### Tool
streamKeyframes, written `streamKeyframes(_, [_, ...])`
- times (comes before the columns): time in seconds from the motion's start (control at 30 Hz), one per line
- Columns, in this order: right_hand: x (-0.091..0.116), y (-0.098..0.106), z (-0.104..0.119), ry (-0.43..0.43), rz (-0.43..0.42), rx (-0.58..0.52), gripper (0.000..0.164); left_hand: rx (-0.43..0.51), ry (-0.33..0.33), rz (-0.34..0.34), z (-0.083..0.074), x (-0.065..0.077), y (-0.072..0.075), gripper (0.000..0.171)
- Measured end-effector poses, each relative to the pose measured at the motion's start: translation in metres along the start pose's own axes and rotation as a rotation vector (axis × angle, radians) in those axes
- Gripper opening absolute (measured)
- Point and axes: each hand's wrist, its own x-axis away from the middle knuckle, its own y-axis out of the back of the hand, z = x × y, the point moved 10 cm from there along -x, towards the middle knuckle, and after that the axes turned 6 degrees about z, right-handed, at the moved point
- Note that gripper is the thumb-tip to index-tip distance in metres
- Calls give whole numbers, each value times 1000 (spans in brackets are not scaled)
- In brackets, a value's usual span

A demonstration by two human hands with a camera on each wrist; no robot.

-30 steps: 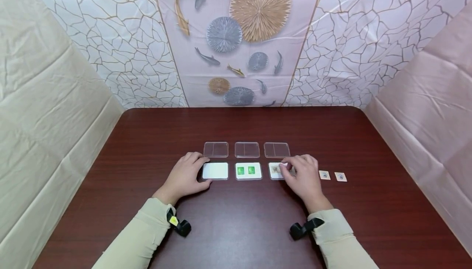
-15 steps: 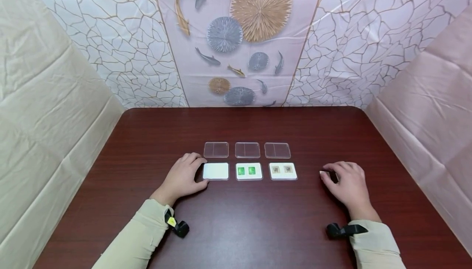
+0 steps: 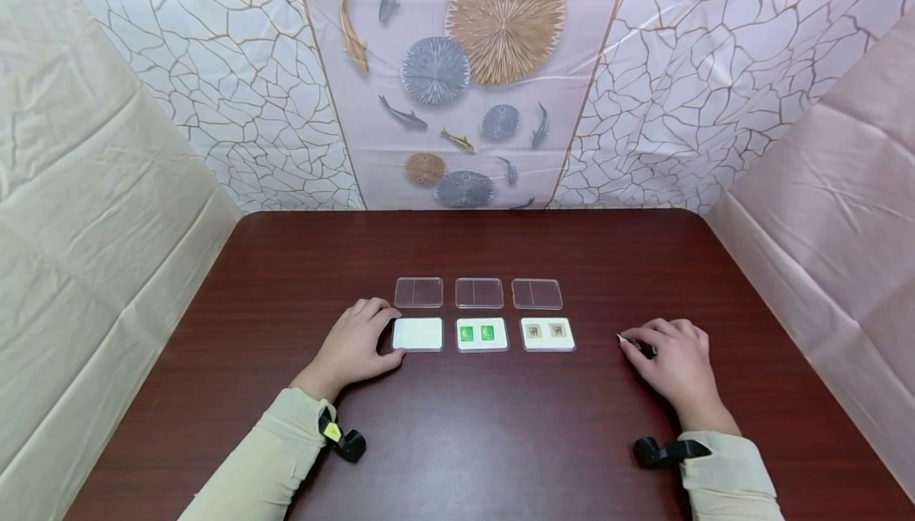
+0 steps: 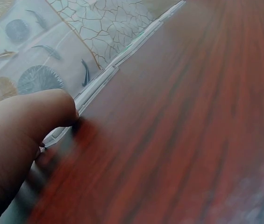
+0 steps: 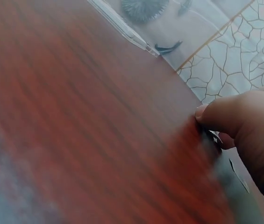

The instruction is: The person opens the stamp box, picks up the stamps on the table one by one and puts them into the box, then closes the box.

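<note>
My left hand (image 3: 352,351) holds a shallow clear case with a blank white insert (image 3: 418,334) at its left end, thumb at the near edge and fingers by the far corner. In the left wrist view the thumb (image 4: 52,109) presses the case's rim. Off to the right, my right hand (image 3: 675,362) pinches a small square card (image 3: 622,338) close over the table; only a pale corner shows past the fingertips. A middle case (image 3: 482,334) carries two green picture squares. Two brown picture squares lie on the right case (image 3: 547,334).
Behind the white cases stand three clear lids, the left lid (image 3: 418,292), the middle lid (image 3: 479,293) and the right lid (image 3: 537,294), in a row. All lie on a dark red wooden table (image 3: 457,434). A patterned cloth (image 3: 465,76) hangs beyond its far edge.
My right hand has left the right case, where both brown squares now show, and moved right to the loose small cards, taking hold of one. The left hand has barely moved.
</note>
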Motion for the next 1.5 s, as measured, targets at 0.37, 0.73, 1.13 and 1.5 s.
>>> streamKeyframes(0.37, [-7,-7,4,-29,-29,-123,18,12,6,9,0,0,-1,56])
streamKeyframes(0.73, [-20,-15,6,-97,-105,-291,19,15,16,16,1,-2,1,56])
streamKeyframes(1.13, [-42,-19,67,26,-363,-444,16,33,21,17,1,0,-1,55])
streamKeyframes(1.5, [-61,-47,152,218,-317,-526,13,29,29,24,5,-1,-5,55])
